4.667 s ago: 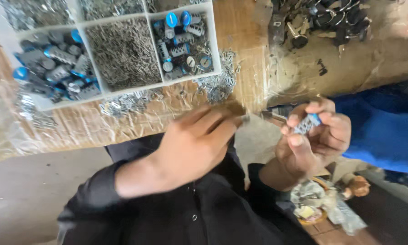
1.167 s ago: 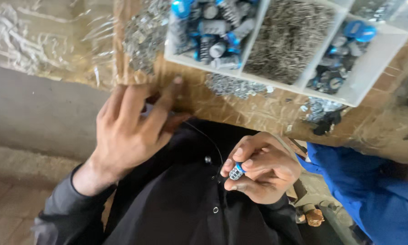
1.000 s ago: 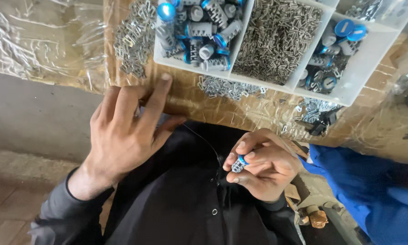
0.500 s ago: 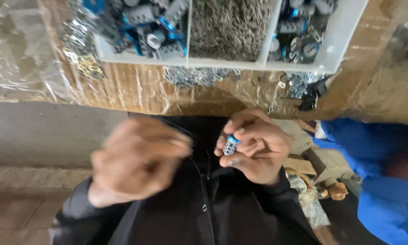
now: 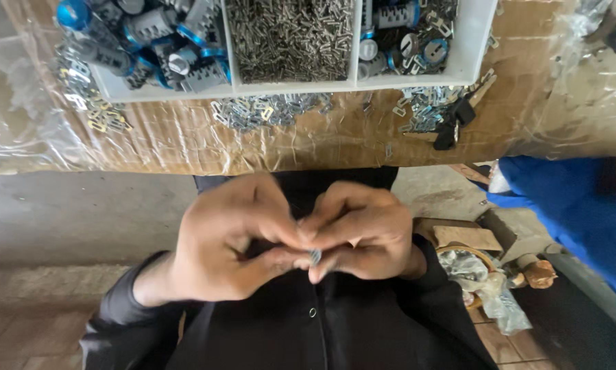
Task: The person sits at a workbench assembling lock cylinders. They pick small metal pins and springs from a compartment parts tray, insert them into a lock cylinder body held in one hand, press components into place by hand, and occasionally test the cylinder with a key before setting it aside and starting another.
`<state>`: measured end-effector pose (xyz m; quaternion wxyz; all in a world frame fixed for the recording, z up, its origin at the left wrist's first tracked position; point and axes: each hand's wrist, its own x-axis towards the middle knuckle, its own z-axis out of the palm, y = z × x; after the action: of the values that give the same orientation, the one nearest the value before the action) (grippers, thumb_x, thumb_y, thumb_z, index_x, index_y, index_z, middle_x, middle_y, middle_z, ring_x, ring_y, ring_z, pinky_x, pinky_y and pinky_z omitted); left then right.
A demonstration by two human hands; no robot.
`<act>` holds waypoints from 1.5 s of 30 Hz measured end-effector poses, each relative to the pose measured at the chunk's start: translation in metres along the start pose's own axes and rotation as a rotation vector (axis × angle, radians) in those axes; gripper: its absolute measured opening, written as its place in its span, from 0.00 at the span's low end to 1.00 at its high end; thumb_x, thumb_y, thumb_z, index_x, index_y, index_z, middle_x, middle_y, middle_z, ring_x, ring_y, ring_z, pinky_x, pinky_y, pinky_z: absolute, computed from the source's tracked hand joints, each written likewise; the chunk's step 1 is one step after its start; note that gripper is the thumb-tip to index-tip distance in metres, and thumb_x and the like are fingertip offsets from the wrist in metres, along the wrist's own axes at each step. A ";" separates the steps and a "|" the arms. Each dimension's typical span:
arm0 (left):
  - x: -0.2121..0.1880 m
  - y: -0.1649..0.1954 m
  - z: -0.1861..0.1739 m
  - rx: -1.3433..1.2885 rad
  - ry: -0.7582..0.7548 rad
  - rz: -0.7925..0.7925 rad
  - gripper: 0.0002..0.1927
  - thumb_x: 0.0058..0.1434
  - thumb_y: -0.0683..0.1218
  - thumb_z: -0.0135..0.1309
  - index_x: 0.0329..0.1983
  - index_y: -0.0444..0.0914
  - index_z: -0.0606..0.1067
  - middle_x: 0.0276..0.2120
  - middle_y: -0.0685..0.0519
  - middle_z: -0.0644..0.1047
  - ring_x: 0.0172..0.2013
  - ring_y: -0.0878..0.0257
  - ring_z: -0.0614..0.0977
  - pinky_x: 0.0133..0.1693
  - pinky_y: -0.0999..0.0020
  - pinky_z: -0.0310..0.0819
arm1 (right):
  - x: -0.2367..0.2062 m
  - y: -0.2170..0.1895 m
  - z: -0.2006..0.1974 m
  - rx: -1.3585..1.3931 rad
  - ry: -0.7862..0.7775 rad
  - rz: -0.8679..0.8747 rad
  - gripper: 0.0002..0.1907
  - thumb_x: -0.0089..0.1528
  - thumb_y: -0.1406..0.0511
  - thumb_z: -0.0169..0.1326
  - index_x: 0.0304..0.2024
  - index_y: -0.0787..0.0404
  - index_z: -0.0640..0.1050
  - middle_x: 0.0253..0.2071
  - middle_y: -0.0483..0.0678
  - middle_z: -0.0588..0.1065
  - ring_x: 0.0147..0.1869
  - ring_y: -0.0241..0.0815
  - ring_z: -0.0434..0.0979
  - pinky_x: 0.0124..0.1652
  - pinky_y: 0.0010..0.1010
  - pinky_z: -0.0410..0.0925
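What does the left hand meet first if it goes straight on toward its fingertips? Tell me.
The left hand points rightward, so it meets the right hand at once; their fingertips already pinch one small round metal part.

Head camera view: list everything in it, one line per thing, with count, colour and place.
divided tray: one, white, on the table's near edge, three compartments showing.
lock cylinders: many, grey with blue ends, left compartment; more in the right one.
small pins: a heap, silvery, middle compartment.
loose metal clips: scattered, silvery and some brassy, on the table in front of the tray.
table covering: one, brown board under clear plastic film.
blue garment: one, at right, beside the person.
crumpled plastic bag: one, clear, on the floor at lower right.
small metal part: one, silvery, pinched between both hands.
left hand: grip closed on the part.
right hand: grip closed on the part.
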<state>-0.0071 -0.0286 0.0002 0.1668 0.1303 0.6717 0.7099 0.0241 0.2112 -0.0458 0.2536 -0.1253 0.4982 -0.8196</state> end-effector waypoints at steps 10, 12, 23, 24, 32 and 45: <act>0.019 -0.014 0.026 1.315 0.152 0.158 0.24 0.62 0.55 0.66 0.55 0.37 0.84 0.36 0.51 0.76 0.35 0.58 0.74 0.36 0.66 0.70 | -0.028 -0.016 -0.002 0.130 0.348 0.048 0.22 0.59 0.79 0.68 0.54 0.68 0.78 0.54 0.59 0.74 0.49 0.44 0.84 0.47 0.34 0.84; 0.026 -0.010 0.019 1.195 0.112 0.271 0.15 0.58 0.48 0.67 0.48 0.39 0.83 0.39 0.52 0.77 0.40 0.56 0.75 0.40 0.65 0.72 | -0.030 -0.015 -0.006 0.101 0.337 0.021 0.22 0.59 0.79 0.67 0.54 0.68 0.77 0.55 0.59 0.74 0.49 0.45 0.84 0.46 0.34 0.84; 0.004 -0.007 0.029 0.454 0.092 0.286 0.12 0.53 0.35 0.64 0.40 0.35 0.80 0.37 0.49 0.79 0.37 0.53 0.81 0.38 0.62 0.77 | -0.025 -0.014 -0.010 -0.045 0.284 0.038 0.24 0.60 0.76 0.69 0.57 0.66 0.76 0.58 0.60 0.73 0.54 0.40 0.79 0.50 0.24 0.78; 0.007 -0.007 0.032 0.421 0.110 0.256 0.11 0.54 0.35 0.65 0.40 0.34 0.79 0.36 0.48 0.80 0.37 0.53 0.81 0.38 0.62 0.77 | -0.024 -0.015 -0.009 -0.090 0.279 0.035 0.24 0.59 0.75 0.69 0.56 0.66 0.77 0.57 0.60 0.73 0.54 0.39 0.79 0.50 0.22 0.77; 0.019 -0.005 0.029 0.381 0.147 0.283 0.09 0.62 0.36 0.65 0.44 0.34 0.78 0.41 0.48 0.79 0.41 0.53 0.81 0.43 0.63 0.78 | -0.017 -0.013 0.000 0.013 0.313 0.050 0.19 0.60 0.77 0.68 0.52 0.69 0.78 0.57 0.61 0.74 0.55 0.43 0.83 0.44 0.26 0.83; 0.023 -0.001 0.018 0.597 0.046 0.437 0.10 0.54 0.37 0.67 0.38 0.34 0.80 0.38 0.50 0.76 0.35 0.53 0.78 0.37 0.61 0.76 | -0.012 -0.016 0.006 -0.130 0.331 0.077 0.13 0.63 0.75 0.65 0.50 0.70 0.79 0.54 0.60 0.75 0.49 0.42 0.85 0.41 0.25 0.83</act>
<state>-0.0207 -0.0027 -0.0005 -0.0490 0.2976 0.8092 0.5042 0.0322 0.2186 -0.0286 0.1908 0.0143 0.5896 -0.7847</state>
